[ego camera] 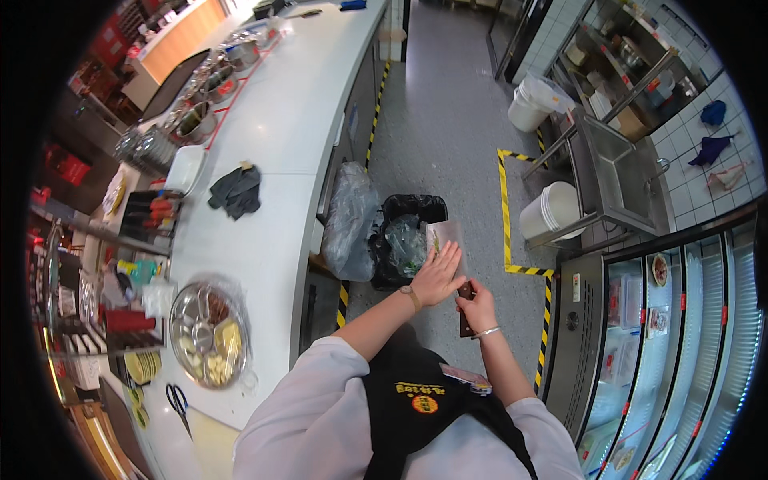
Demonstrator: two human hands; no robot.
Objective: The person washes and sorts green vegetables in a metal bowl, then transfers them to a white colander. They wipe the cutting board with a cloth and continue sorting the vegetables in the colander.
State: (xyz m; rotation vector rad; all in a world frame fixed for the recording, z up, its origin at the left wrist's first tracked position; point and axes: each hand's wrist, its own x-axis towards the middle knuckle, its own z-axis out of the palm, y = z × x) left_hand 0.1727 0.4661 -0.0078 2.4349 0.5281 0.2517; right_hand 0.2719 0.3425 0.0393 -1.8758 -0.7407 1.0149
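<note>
My right hand [478, 307] grips the brown riveted handle of a cleaver [445, 230], whose broad metal blade points away from me. Flat against the blade lies my left hand [437, 277], fingers stretched out, with a few green scraps [436, 241] beside the fingertips. The blade is over the right side of a floor bin [415, 203] lined with a black bag. Inside the bin is crumpled clear plastic [403, 241] with some green bits.
A clear plastic bag [351, 225] bulges beside the bin, against the white counter [282, 222]. On the counter are a dark cloth [237, 192], a divided round tray [204, 329] of cut food and scissors [178, 405]. To the right stand white buckets [547, 213], a steel sink [618, 174] and a glass-door refrigerator [651, 336].
</note>
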